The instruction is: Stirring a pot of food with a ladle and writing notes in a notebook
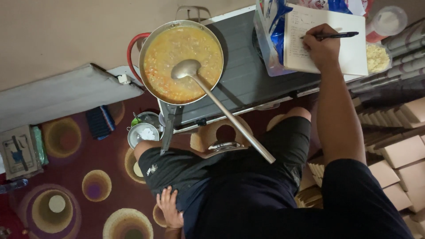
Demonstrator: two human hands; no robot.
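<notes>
On the white notebook (330,42) at the right end of the stove top, my right hand (322,46) is pinched shut around a black pen (334,35), its tip down on a page already partly filled with lines of writing. I judge this as the note-taking step, with the cooking left to itself: the wide pan (181,59) of orange, soupy stew sits on the grey gas stove (248,79) just beside the notebook, and the long metal ladle (221,110) lies loose in it, bowl resting on the stew, handle slanting out over the rim toward my lap, with no hand on it. My left hand (170,207) rests low on my hip against my dark shorts, fingers loosely spread and holding nothing. A bowl of pale chopped food (377,57) stands just past the notebook's far edge, and a small steel bowl (142,133) sits on the patterned red carpet (88,186) below the pan. Writing further would call for a steady pinch on the pen and the notebook lying flat; taking up the ladle would call for a free hand, and the left is the free one.
</notes>
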